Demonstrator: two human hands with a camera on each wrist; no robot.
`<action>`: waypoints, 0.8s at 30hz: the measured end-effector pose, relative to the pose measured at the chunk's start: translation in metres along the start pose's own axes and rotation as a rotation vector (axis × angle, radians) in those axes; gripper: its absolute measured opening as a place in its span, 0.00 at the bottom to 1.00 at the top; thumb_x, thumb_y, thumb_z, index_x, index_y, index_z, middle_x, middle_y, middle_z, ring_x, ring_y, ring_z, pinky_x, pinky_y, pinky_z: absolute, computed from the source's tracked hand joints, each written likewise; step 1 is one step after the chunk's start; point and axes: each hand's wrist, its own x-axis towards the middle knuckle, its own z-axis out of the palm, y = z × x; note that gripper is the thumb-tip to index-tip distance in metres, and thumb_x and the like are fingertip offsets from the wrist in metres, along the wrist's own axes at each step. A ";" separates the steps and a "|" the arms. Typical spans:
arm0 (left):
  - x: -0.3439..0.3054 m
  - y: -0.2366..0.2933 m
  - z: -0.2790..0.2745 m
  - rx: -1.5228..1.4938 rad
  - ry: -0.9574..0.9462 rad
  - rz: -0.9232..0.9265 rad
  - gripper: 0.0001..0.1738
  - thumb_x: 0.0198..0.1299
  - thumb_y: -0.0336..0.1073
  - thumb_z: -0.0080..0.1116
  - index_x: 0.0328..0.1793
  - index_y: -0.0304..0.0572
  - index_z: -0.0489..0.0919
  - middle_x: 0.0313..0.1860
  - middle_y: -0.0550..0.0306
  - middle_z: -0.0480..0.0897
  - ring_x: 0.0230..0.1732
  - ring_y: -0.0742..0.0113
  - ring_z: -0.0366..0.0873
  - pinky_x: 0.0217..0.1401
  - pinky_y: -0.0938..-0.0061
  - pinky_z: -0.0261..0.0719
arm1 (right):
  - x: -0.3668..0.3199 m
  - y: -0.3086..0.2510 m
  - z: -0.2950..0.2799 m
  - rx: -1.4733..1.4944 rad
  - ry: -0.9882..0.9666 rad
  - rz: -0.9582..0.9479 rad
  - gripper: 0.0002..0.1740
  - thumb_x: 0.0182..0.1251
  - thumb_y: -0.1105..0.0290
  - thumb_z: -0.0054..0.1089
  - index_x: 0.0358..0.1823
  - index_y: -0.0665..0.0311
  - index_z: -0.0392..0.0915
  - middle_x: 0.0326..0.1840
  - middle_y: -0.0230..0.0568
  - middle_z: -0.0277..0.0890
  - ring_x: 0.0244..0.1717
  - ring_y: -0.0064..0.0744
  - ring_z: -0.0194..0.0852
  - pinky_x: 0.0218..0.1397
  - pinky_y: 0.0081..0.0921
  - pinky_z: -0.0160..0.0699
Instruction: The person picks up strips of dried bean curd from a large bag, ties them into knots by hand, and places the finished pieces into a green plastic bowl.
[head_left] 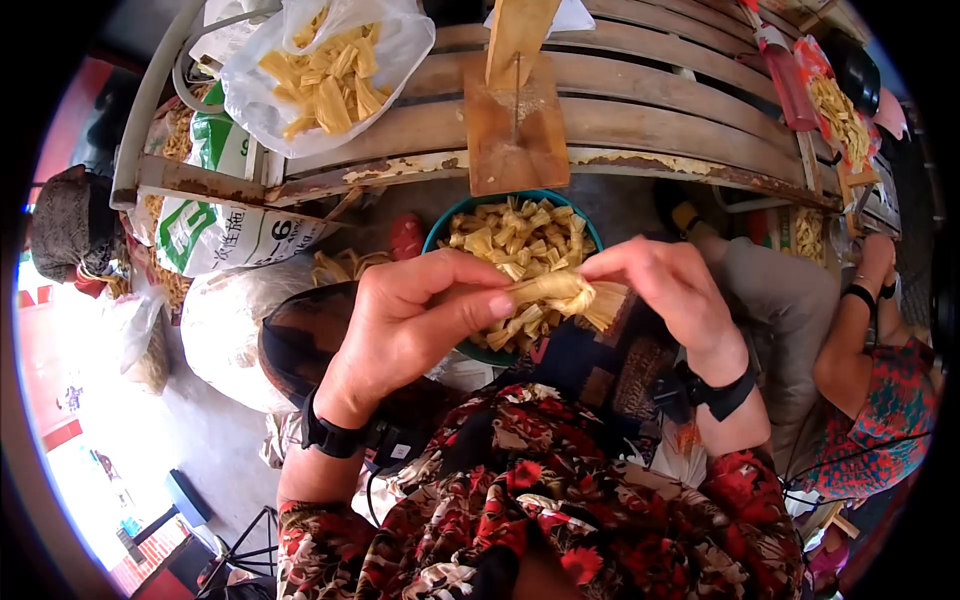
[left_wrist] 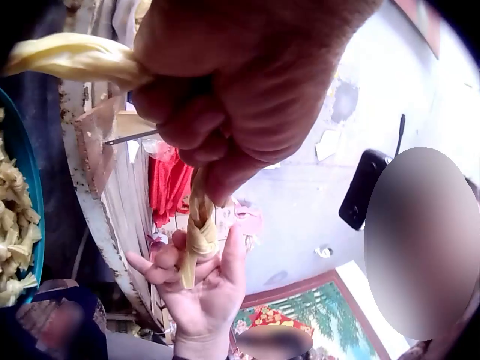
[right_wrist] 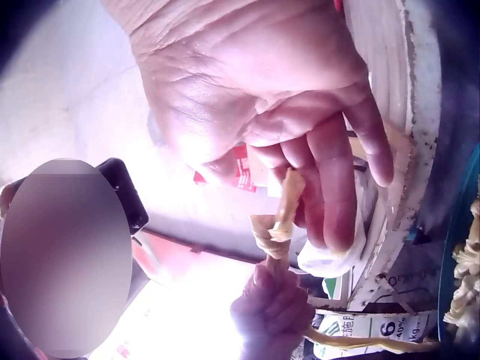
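My left hand (head_left: 405, 325) pinches one end of a pale yellow knotted strip (head_left: 565, 291) between thumb and fingers. The knot sits past the fingertips, with a flared end pointing right. Another length of the strip (left_wrist: 79, 58) trails from the same hand in the left wrist view. My right hand (head_left: 675, 295) is beside the knot, its fingers extended and fingertips right at the strip. In the right wrist view, the palm of the right hand (right_wrist: 262, 90) shows, with fingers uncurled behind the strip's end. Below both hands, a teal basin (head_left: 437, 226) holds many similar knotted pieces.
Ahead stands a slatted bench (head_left: 650, 110) with a rusty front edge. On it are a wooden board (head_left: 490, 165) with an upright metal spike and a clear plastic bag (head_left: 405, 45) of yellow pieces. A printed sack (head_left: 215, 235) stands at left; another person (head_left: 870, 400) sits at right.
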 end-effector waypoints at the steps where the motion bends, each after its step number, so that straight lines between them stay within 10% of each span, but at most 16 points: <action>1: 0.002 0.003 0.003 0.043 -0.015 0.027 0.09 0.55 0.29 0.65 0.40 0.34 0.82 0.32 0.60 0.82 0.34 0.79 0.76 0.36 0.82 0.74 | 0.004 -0.007 0.000 0.078 -0.115 0.089 0.21 0.73 0.55 0.43 0.38 0.68 0.74 0.28 0.36 0.77 0.26 0.20 0.74 0.31 0.17 0.72; 6: 0.016 0.006 0.000 0.383 -0.057 0.561 0.08 0.47 0.29 0.67 0.35 0.40 0.81 0.25 0.58 0.81 0.25 0.66 0.79 0.27 0.77 0.74 | 0.026 -0.007 0.006 0.465 -0.637 0.327 0.19 0.73 0.55 0.42 0.40 0.67 0.71 0.25 0.34 0.74 0.22 0.18 0.70 0.27 0.18 0.70; 8: 0.009 0.015 -0.015 0.565 -0.126 0.482 0.07 0.44 0.29 0.68 0.31 0.41 0.82 0.23 0.58 0.80 0.21 0.62 0.78 0.25 0.75 0.73 | 0.021 -0.012 0.004 0.142 -0.621 0.333 0.20 0.73 0.53 0.41 0.38 0.64 0.71 0.24 0.30 0.70 0.21 0.16 0.67 0.24 0.15 0.67; 13: 0.050 -0.011 -0.029 0.379 0.062 0.239 0.08 0.49 0.29 0.65 0.37 0.37 0.83 0.24 0.55 0.81 0.24 0.64 0.79 0.28 0.76 0.75 | 0.045 0.010 -0.003 0.235 -0.284 0.254 0.19 0.72 0.53 0.46 0.36 0.62 0.71 0.23 0.27 0.69 0.22 0.14 0.68 0.22 0.14 0.65; 18: 0.114 -0.031 -0.031 0.338 0.268 0.039 0.11 0.49 0.34 0.65 0.37 0.35 0.81 0.22 0.52 0.80 0.23 0.65 0.77 0.27 0.76 0.72 | 0.104 0.022 -0.016 -0.271 0.208 0.050 0.12 0.68 0.61 0.50 0.35 0.63 0.72 0.17 0.31 0.70 0.19 0.18 0.68 0.21 0.23 0.62; 24: 0.149 -0.067 -0.025 0.497 0.500 0.076 0.10 0.49 0.34 0.63 0.33 0.34 0.78 0.21 0.49 0.79 0.22 0.67 0.76 0.27 0.74 0.73 | 0.129 0.052 -0.020 -0.741 0.462 -0.006 0.17 0.61 0.57 0.53 0.33 0.67 0.75 0.20 0.46 0.73 0.25 0.45 0.75 0.30 0.35 0.71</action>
